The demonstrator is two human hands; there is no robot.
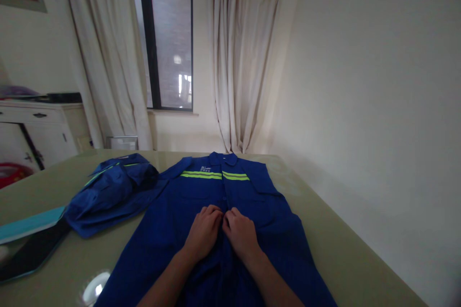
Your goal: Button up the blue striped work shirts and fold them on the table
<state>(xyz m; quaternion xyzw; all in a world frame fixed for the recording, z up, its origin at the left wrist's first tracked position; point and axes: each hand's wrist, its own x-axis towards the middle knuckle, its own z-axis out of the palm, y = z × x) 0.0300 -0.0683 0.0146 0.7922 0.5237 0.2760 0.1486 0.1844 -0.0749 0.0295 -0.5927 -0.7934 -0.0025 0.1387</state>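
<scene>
A blue work jacket with yellow-green reflective stripes across its chest lies spread on the table, collar at the far end. Both my hands are at its front opening, close together, just below chest height. My left hand has its fingers curled in on the left edge of the placket. Opposite it, my right hand pinches the right edge. The fingertips nearly meet, and whatever small part of the front they grip, such as a button, is hidden beneath them.
Another bundled blue garment lies left of the jacket, by a turquoise flat item and a black flat item. The greenish table runs along the wall at right. Curtains hang beyond the far edge.
</scene>
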